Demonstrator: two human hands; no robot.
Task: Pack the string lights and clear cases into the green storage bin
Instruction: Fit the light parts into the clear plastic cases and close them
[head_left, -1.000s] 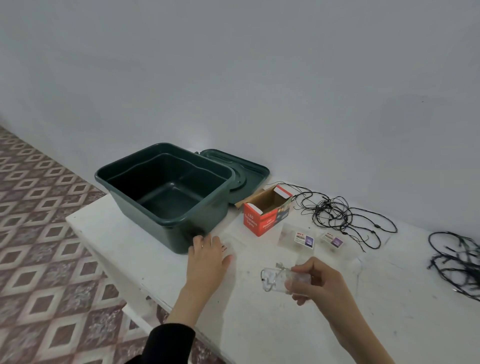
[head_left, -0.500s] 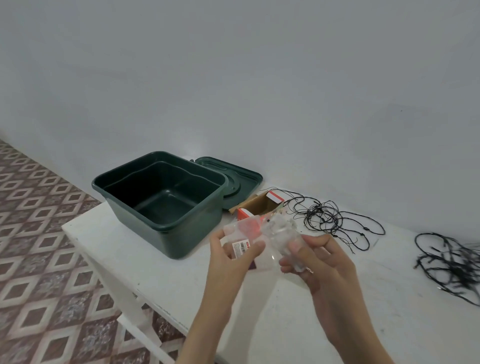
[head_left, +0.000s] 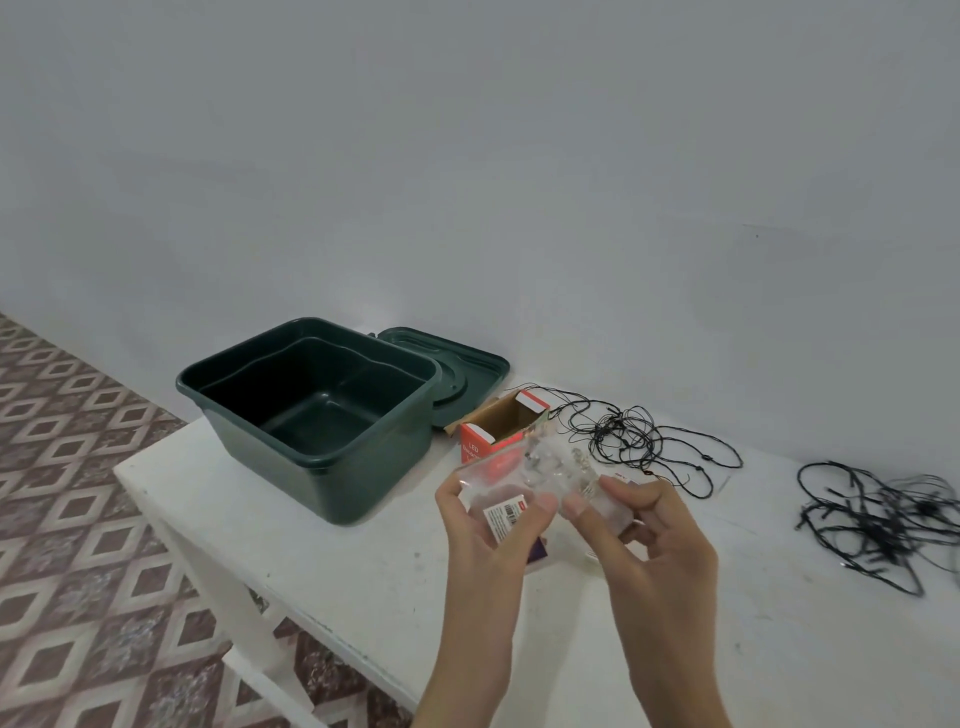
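The green storage bin (head_left: 332, 457) stands open and empty on the left part of the white table (head_left: 322, 561). My left hand (head_left: 483, 545) grips a clear case (head_left: 498, 483) with a barcode label, lifted above the table. My right hand (head_left: 649, 540) pinches a second clear case (head_left: 576, 467) with small lights inside, held against the first one. A tangle of black string lights (head_left: 628, 436) lies behind my hands. Another bundle of string lights (head_left: 883, 519) lies at the far right.
The bin's green lid (head_left: 457, 374) lies flat behind the bin against the wall. An open red cardboard box (head_left: 498, 426) sits between the lid and my hands. The table's front-left edge drops to a patterned tile floor (head_left: 78, 519).
My left hand picked a clear case off the table and raised it. My right hand brought its case up against it. The cases now sit a little higher, in front of the red box.
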